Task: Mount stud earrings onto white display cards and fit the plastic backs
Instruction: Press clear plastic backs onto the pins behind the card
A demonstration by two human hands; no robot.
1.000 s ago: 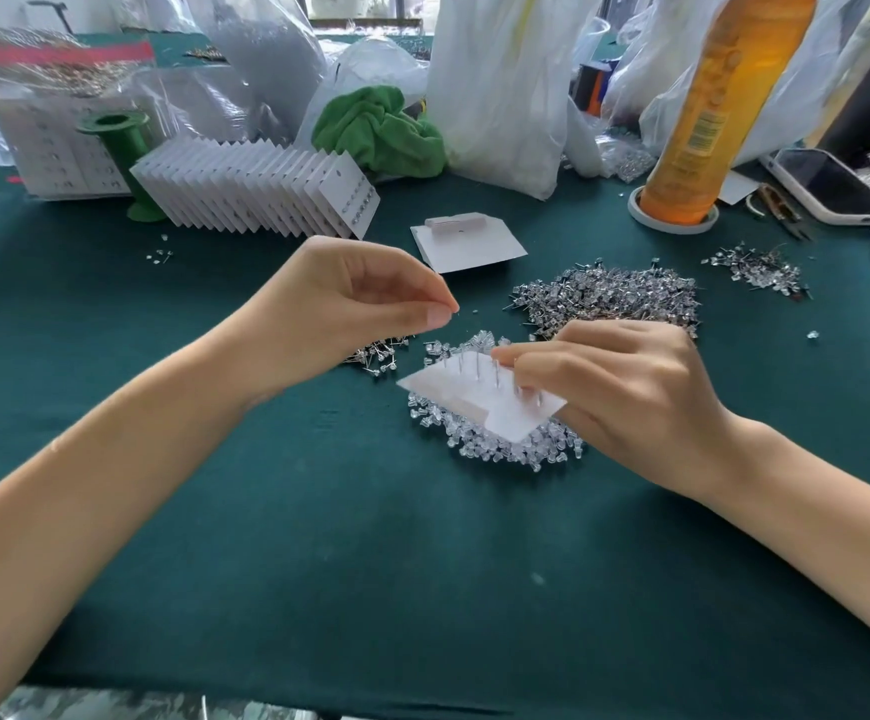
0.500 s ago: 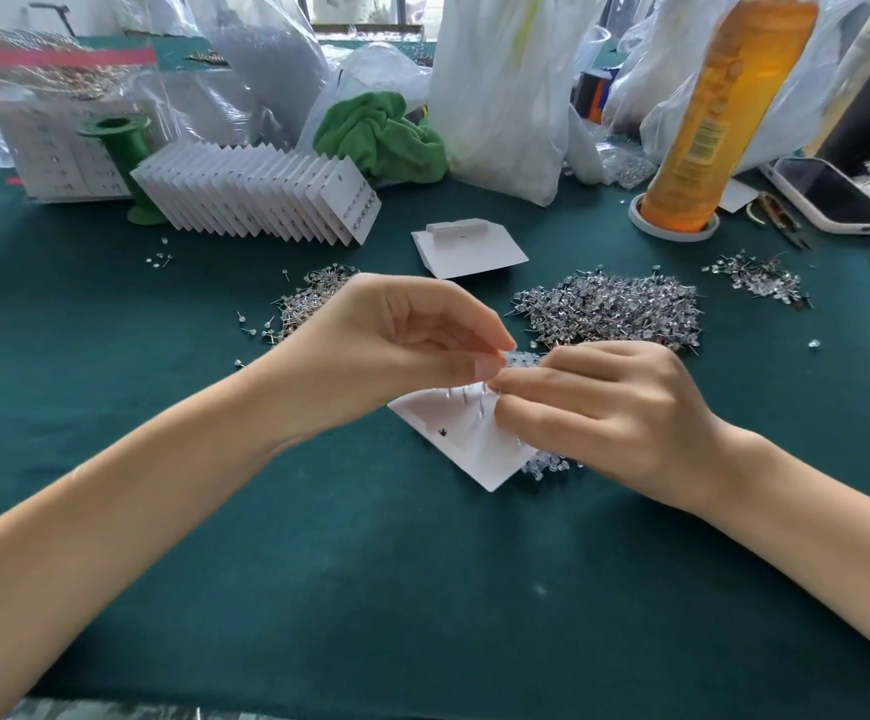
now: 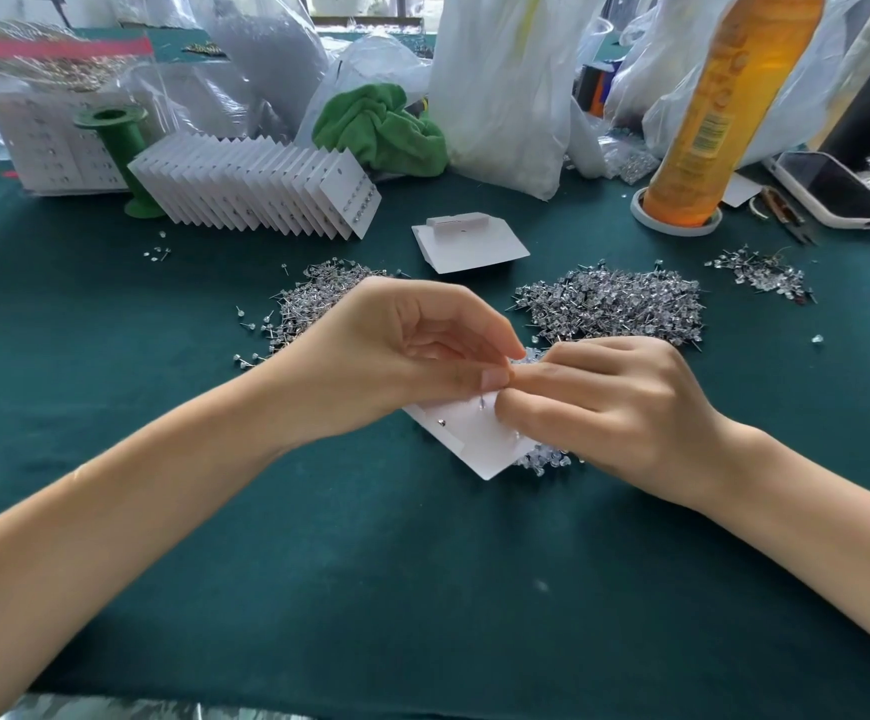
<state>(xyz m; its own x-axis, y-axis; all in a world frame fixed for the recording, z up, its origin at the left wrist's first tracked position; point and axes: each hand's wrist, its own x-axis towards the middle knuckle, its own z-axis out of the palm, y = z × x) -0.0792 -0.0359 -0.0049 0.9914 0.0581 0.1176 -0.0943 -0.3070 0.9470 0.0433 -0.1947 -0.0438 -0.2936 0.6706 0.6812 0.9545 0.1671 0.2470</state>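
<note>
Both hands' fingers [image 3: 495, 377] pinch together over the white card [image 3: 477, 441] beneath them.

**Hands: both engaged, fingertips meeting at centre**

Left hand [image 3: 401, 356] curled, thumb and forefinger pinched together. Right hand [image 3: 609, 402] knuckles up, fingers folded, its fingertips touching the left's. Both forearms bare, converging from the near corners.

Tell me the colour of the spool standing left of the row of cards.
Green. The spool shows best in the head view, the only one.
</note>
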